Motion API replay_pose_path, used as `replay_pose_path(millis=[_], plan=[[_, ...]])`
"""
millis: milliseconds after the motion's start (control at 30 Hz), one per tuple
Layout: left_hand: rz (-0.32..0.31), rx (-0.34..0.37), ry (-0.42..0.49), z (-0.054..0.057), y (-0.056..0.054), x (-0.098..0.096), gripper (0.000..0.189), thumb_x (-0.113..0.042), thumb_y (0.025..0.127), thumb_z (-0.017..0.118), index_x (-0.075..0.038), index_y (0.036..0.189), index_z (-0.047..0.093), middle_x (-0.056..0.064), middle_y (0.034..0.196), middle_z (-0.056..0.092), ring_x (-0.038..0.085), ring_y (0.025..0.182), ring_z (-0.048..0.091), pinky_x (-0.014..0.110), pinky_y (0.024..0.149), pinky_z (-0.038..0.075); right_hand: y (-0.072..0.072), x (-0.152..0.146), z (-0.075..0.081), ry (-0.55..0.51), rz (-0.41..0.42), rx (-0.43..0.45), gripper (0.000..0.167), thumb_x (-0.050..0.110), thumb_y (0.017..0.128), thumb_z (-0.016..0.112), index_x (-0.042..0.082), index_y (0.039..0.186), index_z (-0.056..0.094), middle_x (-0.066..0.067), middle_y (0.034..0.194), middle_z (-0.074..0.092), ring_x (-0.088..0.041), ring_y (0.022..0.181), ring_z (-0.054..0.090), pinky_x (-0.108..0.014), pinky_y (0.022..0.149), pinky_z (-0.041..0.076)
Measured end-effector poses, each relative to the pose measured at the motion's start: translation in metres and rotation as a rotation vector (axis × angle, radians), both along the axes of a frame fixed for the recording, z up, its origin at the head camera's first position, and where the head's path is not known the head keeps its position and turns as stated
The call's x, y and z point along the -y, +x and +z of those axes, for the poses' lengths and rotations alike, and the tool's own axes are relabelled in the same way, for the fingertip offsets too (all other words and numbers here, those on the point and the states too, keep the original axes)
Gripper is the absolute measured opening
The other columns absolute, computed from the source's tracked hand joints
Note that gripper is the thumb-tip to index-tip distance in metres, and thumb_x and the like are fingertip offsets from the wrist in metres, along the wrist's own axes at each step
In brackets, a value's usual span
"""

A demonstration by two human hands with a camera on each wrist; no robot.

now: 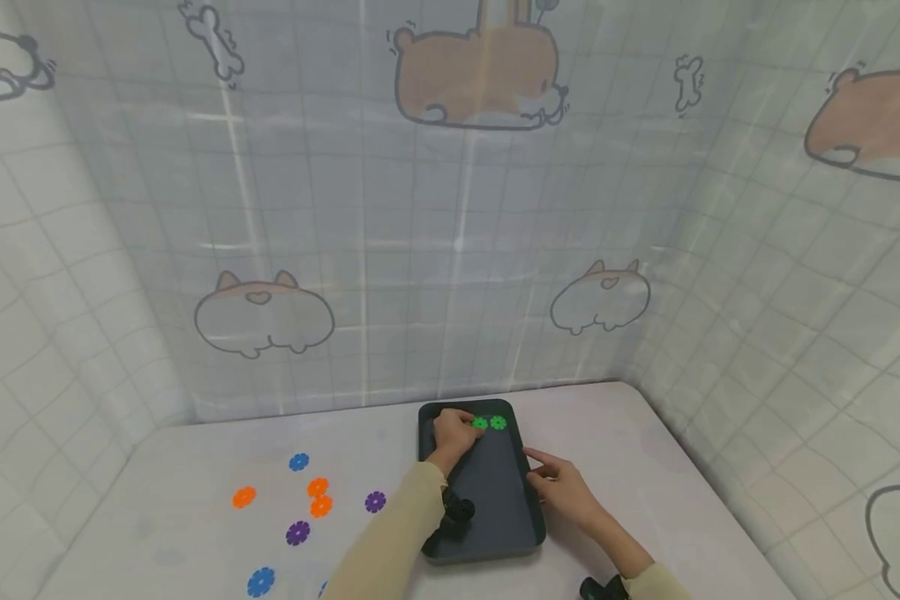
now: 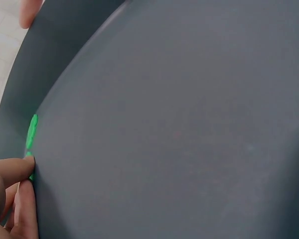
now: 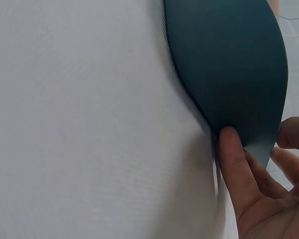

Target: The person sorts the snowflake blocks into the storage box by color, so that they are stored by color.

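Note:
A dark grey tray [image 1: 495, 492] stands lengthwise on the white table. Two green flower-shaped discs [image 1: 498, 423] lie side by side at its far end. Inside the tray, my left hand [image 1: 453, 432] pinches the left green disc [image 2: 31, 174] between thumb and finger, down at the tray's base; the fingertips hide part of it. My right hand [image 1: 566, 492] is at the tray's right side. Its fingers touch the outer wall [image 3: 224, 74] low down near the table, while other fingertips are up at the rim.
Left of the tray lie several loose flower discs: orange [image 1: 244, 497], blue [image 1: 261, 582] and purple [image 1: 297, 533]. One purple disc [image 1: 375, 502] is close to my left sleeve. A curtain [image 1: 412, 250] printed with cartoon dogs hangs behind the table [image 1: 187, 500] and along both sides.

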State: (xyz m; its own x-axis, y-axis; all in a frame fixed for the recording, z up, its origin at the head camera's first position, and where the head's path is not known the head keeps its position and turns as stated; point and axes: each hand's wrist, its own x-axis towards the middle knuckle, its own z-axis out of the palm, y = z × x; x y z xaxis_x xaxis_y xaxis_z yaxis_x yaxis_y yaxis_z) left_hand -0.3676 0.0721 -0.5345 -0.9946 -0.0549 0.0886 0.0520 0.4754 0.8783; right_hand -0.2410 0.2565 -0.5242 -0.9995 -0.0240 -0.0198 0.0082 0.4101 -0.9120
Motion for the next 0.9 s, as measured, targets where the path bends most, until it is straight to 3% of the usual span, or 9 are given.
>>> replay_pose_path(millis=[400, 567, 700, 800, 900], plan=[[-0.033, 0.023, -0.03, 0.001, 0.001, 0.009, 0.027, -0.013, 0.072, 0.087, -0.006, 0.096, 0.077, 0.008, 0.091, 0.071, 0.026, 0.083, 0.065, 0.041, 0.073, 0.056, 0.005, 0.004, 0.001, -0.031, 0.027, 0.001, 0.049, 0.008, 0.094, 0.062, 0.007, 0.141, 0.05, -0.015, 0.102, 0.066, -0.02, 0.072, 0.062, -0.034, 0.058, 0.057], [-0.049, 0.04, 0.007, 0.002, 0.001, 0.013, 0.031, -0.012, 0.072, 0.087, -0.006, 0.1, 0.076, 0.007, 0.09, 0.07, 0.023, 0.081, 0.064, 0.039, 0.072, 0.056, 0.003, 0.004, -0.001, -0.032, 0.043, -0.003, 0.05, 0.008, 0.095, 0.061, 0.006, 0.143, 0.048, -0.016, 0.104, 0.066, -0.021, 0.073, 0.063, -0.035, 0.058, 0.057], [-0.149, 0.042, 0.101, 0.009, 0.005, 0.019, 0.035, -0.007, 0.076, 0.083, -0.001, 0.109, 0.072, 0.013, 0.095, 0.067, 0.019, 0.079, 0.062, 0.035, 0.068, 0.056, 0.003, 0.003, -0.001, -0.037, 0.045, 0.001, 0.05, 0.007, 0.094, 0.061, 0.005, 0.143, 0.048, -0.015, 0.101, 0.066, -0.021, 0.072, 0.063, -0.035, 0.058, 0.057], [-0.273, 0.055, 0.167, 0.017, 0.008, 0.027, 0.038, -0.006, 0.079, 0.08, 0.002, 0.115, 0.069, 0.019, 0.104, 0.065, 0.018, 0.08, 0.063, 0.032, 0.066, 0.056, 0.003, 0.002, -0.001, -0.025, 0.042, 0.0, 0.05, 0.007, 0.094, 0.062, 0.005, 0.142, 0.049, -0.014, 0.1, 0.066, -0.02, 0.071, 0.063, -0.034, 0.057, 0.057], [-0.393, 0.042, 0.157, 0.029, 0.011, 0.034, 0.039, -0.008, 0.081, 0.08, 0.002, 0.116, 0.068, 0.021, 0.108, 0.065, 0.02, 0.086, 0.064, 0.032, 0.068, 0.057, 0.001, -0.001, -0.002, -0.017, 0.033, -0.003, 0.049, 0.007, 0.094, 0.061, 0.005, 0.142, 0.05, -0.017, 0.103, 0.066, -0.021, 0.074, 0.064, -0.035, 0.058, 0.057]])
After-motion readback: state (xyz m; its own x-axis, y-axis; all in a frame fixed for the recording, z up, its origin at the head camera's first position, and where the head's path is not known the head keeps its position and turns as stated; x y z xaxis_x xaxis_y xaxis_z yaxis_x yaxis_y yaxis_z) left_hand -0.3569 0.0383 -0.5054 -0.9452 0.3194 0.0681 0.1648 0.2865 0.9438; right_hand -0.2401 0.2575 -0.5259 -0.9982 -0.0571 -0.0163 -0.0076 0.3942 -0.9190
